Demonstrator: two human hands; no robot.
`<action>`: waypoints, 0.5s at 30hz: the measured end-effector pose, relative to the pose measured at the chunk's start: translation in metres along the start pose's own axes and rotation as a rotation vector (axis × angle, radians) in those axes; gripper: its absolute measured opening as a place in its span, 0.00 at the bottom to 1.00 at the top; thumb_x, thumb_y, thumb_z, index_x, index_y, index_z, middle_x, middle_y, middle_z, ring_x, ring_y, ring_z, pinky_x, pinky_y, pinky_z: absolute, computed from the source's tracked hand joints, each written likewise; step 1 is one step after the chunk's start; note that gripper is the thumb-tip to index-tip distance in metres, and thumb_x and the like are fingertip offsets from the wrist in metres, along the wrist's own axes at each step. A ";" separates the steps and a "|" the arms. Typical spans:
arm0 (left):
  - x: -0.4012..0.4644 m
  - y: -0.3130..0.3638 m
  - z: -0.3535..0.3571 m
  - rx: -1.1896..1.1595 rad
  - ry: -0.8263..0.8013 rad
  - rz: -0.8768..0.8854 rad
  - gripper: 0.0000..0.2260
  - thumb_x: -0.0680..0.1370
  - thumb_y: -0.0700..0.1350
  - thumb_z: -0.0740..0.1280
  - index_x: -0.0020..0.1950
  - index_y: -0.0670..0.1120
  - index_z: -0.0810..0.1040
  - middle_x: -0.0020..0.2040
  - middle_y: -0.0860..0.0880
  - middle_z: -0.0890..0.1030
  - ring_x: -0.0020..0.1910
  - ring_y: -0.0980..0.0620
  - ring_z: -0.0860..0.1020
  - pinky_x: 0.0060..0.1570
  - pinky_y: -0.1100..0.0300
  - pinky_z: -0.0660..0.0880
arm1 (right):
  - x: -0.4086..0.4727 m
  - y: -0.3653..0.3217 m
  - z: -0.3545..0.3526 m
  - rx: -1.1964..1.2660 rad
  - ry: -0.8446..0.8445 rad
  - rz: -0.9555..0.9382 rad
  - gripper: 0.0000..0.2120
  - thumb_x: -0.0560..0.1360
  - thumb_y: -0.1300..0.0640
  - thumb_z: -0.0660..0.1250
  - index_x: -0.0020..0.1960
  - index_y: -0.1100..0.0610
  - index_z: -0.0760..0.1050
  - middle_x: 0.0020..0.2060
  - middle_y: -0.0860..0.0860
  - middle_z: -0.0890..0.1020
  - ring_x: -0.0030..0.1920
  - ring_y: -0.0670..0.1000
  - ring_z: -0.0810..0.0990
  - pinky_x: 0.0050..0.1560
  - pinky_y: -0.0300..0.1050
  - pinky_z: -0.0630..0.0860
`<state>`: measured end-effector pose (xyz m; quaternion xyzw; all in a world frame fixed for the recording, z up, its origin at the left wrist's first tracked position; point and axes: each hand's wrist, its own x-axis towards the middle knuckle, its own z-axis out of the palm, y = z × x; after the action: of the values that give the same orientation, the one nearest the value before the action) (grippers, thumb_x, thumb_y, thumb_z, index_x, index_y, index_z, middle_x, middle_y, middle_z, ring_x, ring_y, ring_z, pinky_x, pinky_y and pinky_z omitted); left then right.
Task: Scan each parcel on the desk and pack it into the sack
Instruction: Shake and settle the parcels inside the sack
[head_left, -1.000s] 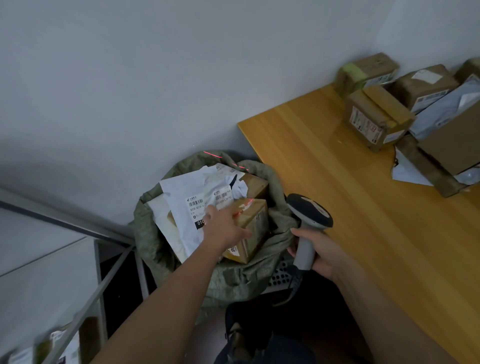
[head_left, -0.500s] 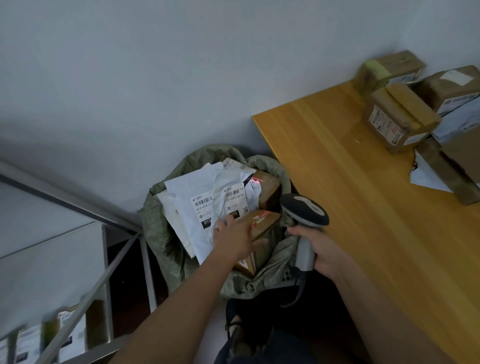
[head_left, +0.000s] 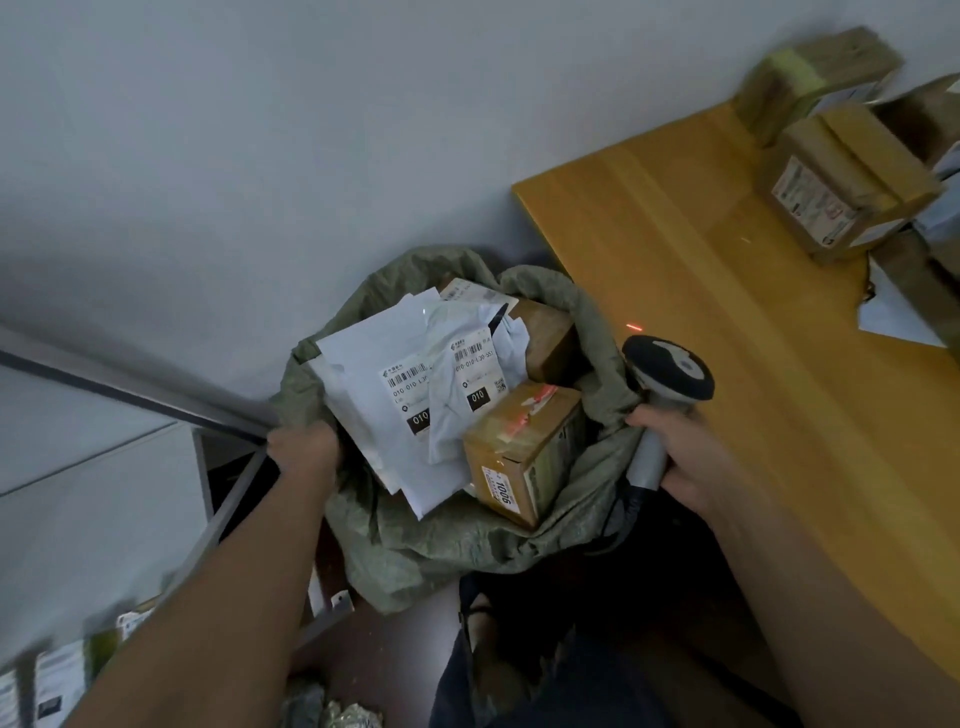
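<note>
The left hand (head_left: 304, 449) has its fingers closed on the sack (head_left: 415, 540) rim; the right hand (head_left: 670, 452) is wrapped around the scanner (head_left: 667, 374) handle beside the sack's mouth. Inside lie white mailers (head_left: 384, 395) and a box (head_left: 519, 447), filling it near the top. Several parcels (head_left: 841, 182) wait on the counter (head_left: 727, 338), so the job looks partway done.

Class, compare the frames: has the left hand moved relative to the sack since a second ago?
Yes. The left hand has moved off the parcels to the left rim of the sack, which it now grips, away from the cardboard box.
</note>
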<state>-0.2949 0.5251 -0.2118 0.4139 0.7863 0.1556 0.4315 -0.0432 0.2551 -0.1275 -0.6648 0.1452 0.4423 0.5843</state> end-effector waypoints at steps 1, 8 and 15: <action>0.012 0.000 0.002 -0.088 -0.050 -0.069 0.22 0.76 0.38 0.67 0.67 0.35 0.67 0.62 0.40 0.74 0.57 0.40 0.78 0.43 0.50 0.79 | 0.002 0.001 0.002 0.037 0.030 0.014 0.14 0.79 0.67 0.62 0.65 0.64 0.71 0.58 0.55 0.77 0.43 0.55 0.79 0.33 0.40 0.78; 0.053 0.009 0.031 -0.228 -0.286 -0.255 0.10 0.81 0.36 0.59 0.41 0.44 0.71 0.37 0.47 0.72 0.33 0.53 0.71 0.19 0.65 0.73 | 0.013 -0.003 0.012 0.001 -0.047 -0.043 0.25 0.67 0.51 0.76 0.62 0.57 0.79 0.55 0.55 0.84 0.56 0.57 0.83 0.56 0.56 0.78; 0.038 0.020 0.018 -0.263 -0.086 -0.074 0.13 0.77 0.51 0.69 0.50 0.40 0.78 0.48 0.44 0.80 0.52 0.45 0.79 0.52 0.51 0.77 | 0.010 -0.003 0.028 -0.139 0.047 -0.060 0.12 0.75 0.62 0.70 0.58 0.59 0.80 0.50 0.57 0.85 0.48 0.59 0.83 0.43 0.51 0.79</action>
<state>-0.2807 0.5648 -0.2306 0.3308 0.7546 0.2235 0.5207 -0.0470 0.2847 -0.1305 -0.7182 0.1079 0.4178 0.5459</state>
